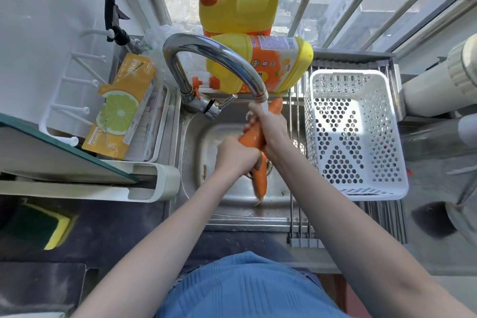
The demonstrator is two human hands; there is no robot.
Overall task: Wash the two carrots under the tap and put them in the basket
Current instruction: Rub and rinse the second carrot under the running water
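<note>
**Two carrots under the running tap**

A small steel sink (pixel 196 137) fills the centre of the frame, set below a barred window that runs across the top. The curved chrome tap (pixel 214 59) arches from centre left toward the middle, and water (pixel 264 110) runs from its spout.

The right hand (pixel 275 131) is wrapped around the upper carrot (pixel 254 137), just below centre, fingers curled over it so the stream lands on the knuckles and the carrot's thick end (pixel 275 104), which pokes out toward the upper right. The left hand (pixel 236 155) is closed on the lower part of the same carrot. A second carrot (pixel 260 178) points down toward the bottom of the sink basin, its top hidden between the two hands; which hand has hold of it cannot be told.

At right of centre a white perforated basket (pixel 387 137) sits on a roll-up rack (pixel 299 214) laid over the sink's right edge, just beside the hands.

Two yellow detergent bottles occupy the upper middle: one upright (pixel 237 5), one lying on its side (pixel 281 62) behind the tap. At left, a pack printed with a lime slice (pixel 121 108) leans in a white tray. A yellow and green sponge (pixel 44 227) lies at lower left.
</note>
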